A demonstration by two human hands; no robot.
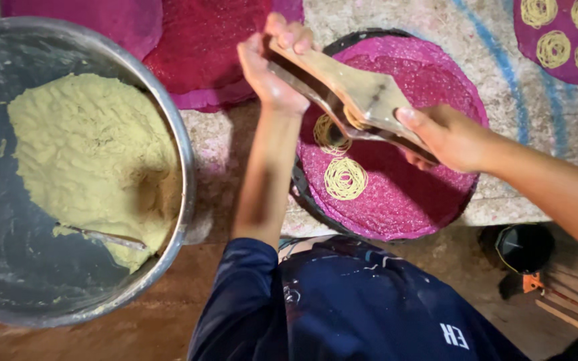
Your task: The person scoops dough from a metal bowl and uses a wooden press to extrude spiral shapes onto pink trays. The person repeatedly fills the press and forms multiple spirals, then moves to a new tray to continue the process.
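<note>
Both my left hand (272,63) and right hand (446,137) have fingers clenched around the handles of a wooden dough press (352,100), held over a round pink woven tray (429,60) carrying two yellow noodle coils (344,178), just right of the big metal bowl (185,167) of yellow dough (91,157)

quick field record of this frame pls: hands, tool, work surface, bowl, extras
left hand: grips far end of wooden two-handled dough press
right hand: grips near end of press
work surface: round pink woven mat, under the press
on mat: two yellow noodle spirals
bowl: large steel basin with pale yellow dough, on the left
far right: purple mat with more spirals
</note>
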